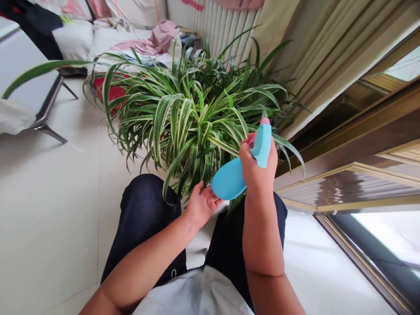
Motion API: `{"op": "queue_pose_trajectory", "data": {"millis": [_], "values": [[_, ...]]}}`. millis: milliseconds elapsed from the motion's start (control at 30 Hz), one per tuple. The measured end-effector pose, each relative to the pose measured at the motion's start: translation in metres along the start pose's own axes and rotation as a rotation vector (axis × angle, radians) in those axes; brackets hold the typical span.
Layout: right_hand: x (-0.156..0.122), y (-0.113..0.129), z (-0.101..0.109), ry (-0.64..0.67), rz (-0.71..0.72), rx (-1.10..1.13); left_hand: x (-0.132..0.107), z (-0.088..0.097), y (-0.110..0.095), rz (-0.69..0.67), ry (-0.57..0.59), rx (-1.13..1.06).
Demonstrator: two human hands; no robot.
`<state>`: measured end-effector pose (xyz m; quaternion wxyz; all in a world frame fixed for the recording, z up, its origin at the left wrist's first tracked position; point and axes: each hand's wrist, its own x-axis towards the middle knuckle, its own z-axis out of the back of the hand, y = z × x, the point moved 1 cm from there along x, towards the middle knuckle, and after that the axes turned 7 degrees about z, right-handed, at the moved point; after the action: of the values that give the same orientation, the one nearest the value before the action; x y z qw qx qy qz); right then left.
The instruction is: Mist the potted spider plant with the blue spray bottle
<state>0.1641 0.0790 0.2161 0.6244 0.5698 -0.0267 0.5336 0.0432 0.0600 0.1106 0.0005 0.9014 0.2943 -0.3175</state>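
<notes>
While our right hand [259,178] grasps the spray bottle [229,177] by its neck before the plant [183,111], left hand [203,203] loosely curled at its base, we judge it light, stiff, best neck-held.

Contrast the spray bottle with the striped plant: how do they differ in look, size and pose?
The spray bottle is blue with a pink nozzle; the plant is green with pale stripes. The bottle is small and compact, while the plant spreads wide in long, arching leaves. The bottle is held tilted in the right hand; the plant fans out beyond the knees.
</notes>
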Motion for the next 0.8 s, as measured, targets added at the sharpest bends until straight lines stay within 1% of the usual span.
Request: {"op": "queue_pose_trajectory", "data": {"millis": [67, 133, 200, 333, 400, 467, 567, 667, 733, 800], "values": [[0.005, -0.008, 0.010, -0.059, -0.074, -0.001, -0.001, -0.001, 0.001, 0.027, 0.046, 0.050], [0.009, -0.015, 0.020, -0.085, -0.141, 0.018, -0.002, -0.001, 0.002, 0.057, 0.085, 0.083], [0.012, -0.022, 0.030, -0.062, -0.176, 0.065, -0.002, -0.001, 0.004, 0.105, 0.119, 0.111], [0.019, -0.039, 0.047, 0.033, -0.215, 0.169, 0.000, -0.002, 0.009, 0.206, 0.180, 0.147], [0.020, -0.048, 0.053, 0.053, -0.210, 0.209, 0.003, -0.001, 0.011, 0.223, 0.201, 0.144], [0.021, -0.054, 0.055, 0.040, -0.201, 0.267, 0.006, 0.001, 0.013, 0.220, 0.234, 0.144], [0.020, -0.055, 0.055, -0.026, -0.234, 0.352, 0.011, 0.007, 0.015, 0.221, 0.343, 0.187], [0.018, -0.048, 0.054, -0.073, -0.262, 0.365, 0.014, 0.012, 0.017, 0.213, 0.461, 0.255], [0.018, -0.043, 0.054, -0.085, -0.251, 0.346, 0.015, 0.014, 0.017, 0.189, 0.493, 0.286], [0.017, -0.041, 0.055, -0.096, -0.239, 0.332, 0.015, 0.014, 0.017, 0.170, 0.485, 0.307]]}}
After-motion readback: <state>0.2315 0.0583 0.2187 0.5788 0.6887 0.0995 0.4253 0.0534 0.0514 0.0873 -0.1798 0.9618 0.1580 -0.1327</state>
